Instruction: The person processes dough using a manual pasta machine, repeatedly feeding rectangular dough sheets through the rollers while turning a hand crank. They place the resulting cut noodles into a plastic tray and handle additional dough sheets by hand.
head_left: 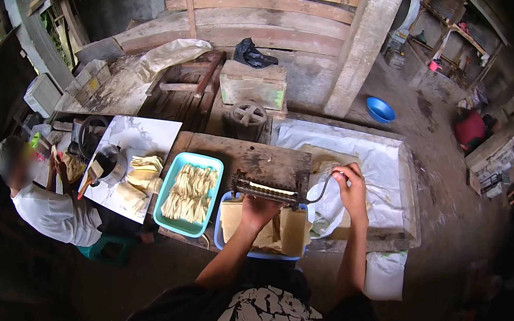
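A small dark roller machine (266,191) is fixed at the near edge of a wooden bench (251,156). My right hand (351,190) grips its curved crank handle (325,188) at the right end. My left hand (260,210) reaches under the rollers and holds a pale dough sheet (290,227) that hangs into a blue tray (220,234). A turquoise tray (162,203) to the left holds a heap of cut pale strips (190,192).
A seated person (51,197) works at the left beside a white board (142,134) with stacked dough pieces (139,180) and a metal pot (112,163). A white-lined shallow frame (386,178) lies at the right; a blue bowl (380,109) sits on the dirt floor beyond.
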